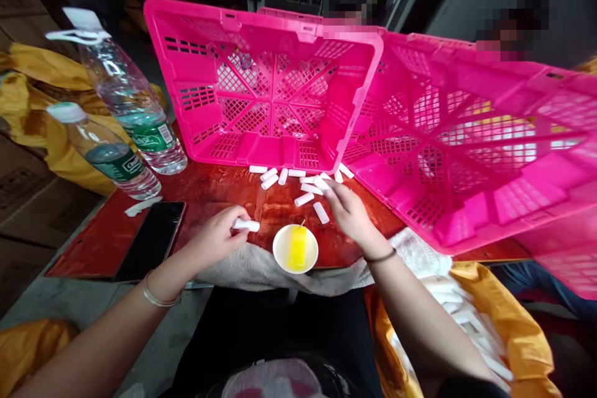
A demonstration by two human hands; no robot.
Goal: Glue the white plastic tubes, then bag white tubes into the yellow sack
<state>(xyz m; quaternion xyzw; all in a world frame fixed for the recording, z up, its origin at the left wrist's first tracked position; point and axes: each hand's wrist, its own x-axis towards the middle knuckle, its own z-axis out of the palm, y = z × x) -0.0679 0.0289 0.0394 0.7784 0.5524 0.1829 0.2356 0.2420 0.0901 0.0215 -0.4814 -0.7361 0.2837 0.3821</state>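
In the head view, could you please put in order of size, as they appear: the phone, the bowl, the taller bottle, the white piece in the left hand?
1. Taller bottle
2. Phone
3. Bowl
4. White piece

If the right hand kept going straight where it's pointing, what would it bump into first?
Probably the loose white pieces just beyond the right hand, then the pink basket, though the hand's height is hard to tell.

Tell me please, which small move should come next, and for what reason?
Probably the right hand should lay its white piece down among the loose pieces. It seems to hold that piece right beside them, at the table's far side, while the left hand holds another white piece.
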